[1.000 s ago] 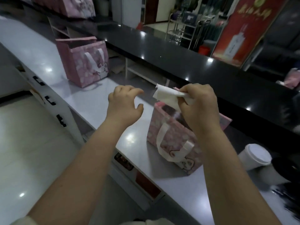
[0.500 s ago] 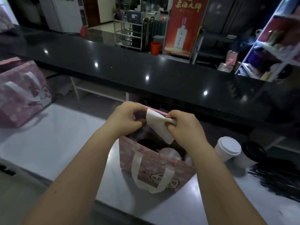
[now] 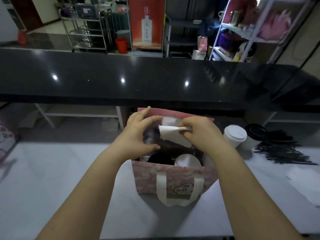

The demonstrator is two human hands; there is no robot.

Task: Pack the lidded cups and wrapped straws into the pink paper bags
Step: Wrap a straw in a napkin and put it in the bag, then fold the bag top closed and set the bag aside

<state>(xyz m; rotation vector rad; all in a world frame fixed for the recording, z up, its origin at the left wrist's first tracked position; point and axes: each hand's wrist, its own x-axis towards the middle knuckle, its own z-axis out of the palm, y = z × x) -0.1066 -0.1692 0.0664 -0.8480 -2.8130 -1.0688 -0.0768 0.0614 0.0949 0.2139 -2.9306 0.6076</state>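
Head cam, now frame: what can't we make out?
Head view:
1. Bag interior, far half: hidden by left hand, right hand and its white paper.
2. Cup bodies: bag's front wall hides them; only black lid and white lid show.
3. Left hand's grip on bag: blurred.
4. Straws: blurred, uncountable.
5. Second bag: cut by left edge.
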